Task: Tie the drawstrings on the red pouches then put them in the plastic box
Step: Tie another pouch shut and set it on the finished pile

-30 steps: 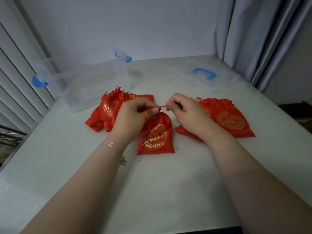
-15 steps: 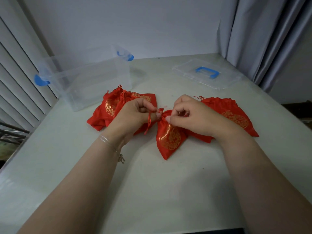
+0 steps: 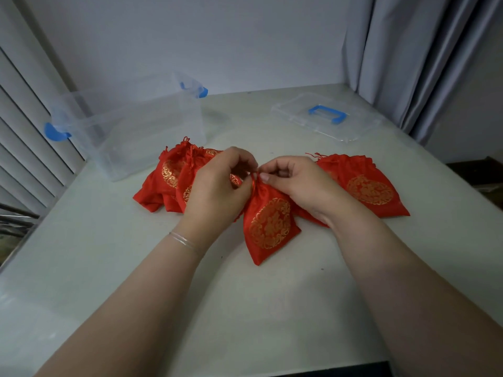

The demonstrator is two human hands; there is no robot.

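— So, where is the work now?

— Nearest on the table lies the pouch, a little tilted, its bottom corner toward the person and its gathered neck away. Both hands meet at that neck. The left hand has curled fingers and pinches the drawstring at the neck. The right hand pinches the same cord from the other side, thumb against forefinger.

— And how to do this step well?

— I think the knot should be pulled tight close to the neck, both hands pulling evenly and apart. If one hand pulls harder, the light satin pouch will probably slide on the table. The cord is thin, so the pinch must be near the knot.

— Where are the other pouches?

— Behind the left hand is a pile of several pouches overlapping. Behind the right hand lies another pouch, flat; whether those are tied, I cannot tell.

— And the box?

— The box stands farther back on the left, open, just beyond the pile. I see no pouch inside. Its lid lies far right, well apart.
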